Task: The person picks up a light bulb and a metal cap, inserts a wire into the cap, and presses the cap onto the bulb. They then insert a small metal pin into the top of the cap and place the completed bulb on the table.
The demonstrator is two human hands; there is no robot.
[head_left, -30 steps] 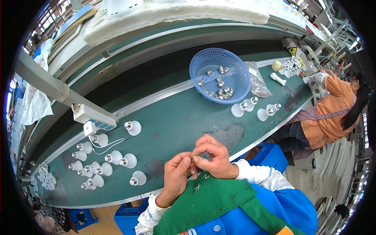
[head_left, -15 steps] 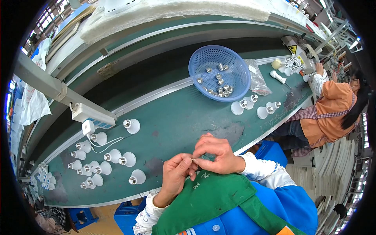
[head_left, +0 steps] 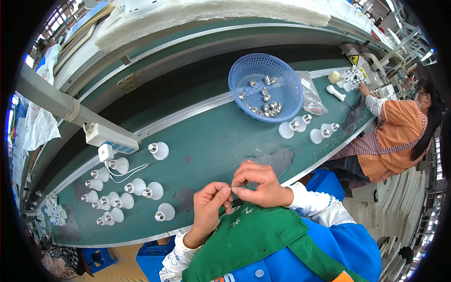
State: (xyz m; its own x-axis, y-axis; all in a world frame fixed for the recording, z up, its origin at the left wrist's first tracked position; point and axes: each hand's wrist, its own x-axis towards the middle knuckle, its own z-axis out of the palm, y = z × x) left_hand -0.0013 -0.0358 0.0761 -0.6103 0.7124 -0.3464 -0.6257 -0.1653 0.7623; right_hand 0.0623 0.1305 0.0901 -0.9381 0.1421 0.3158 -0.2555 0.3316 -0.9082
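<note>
Left hand (head_left: 207,209) and right hand (head_left: 260,185) pinch fingertips together, contents indiscernible, basket (head_left: 239,70) at one o'clock; steadiness aids precision.

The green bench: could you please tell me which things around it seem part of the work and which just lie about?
Likely work:
left hand, right hand (anything held is too small to tell)
white bulbs
metal caps in the blue basket

Likely lying about:
plastic bag
white-handled tool

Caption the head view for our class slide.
Left hand and right hand, close together, at a green bench with white bulbs.
</note>
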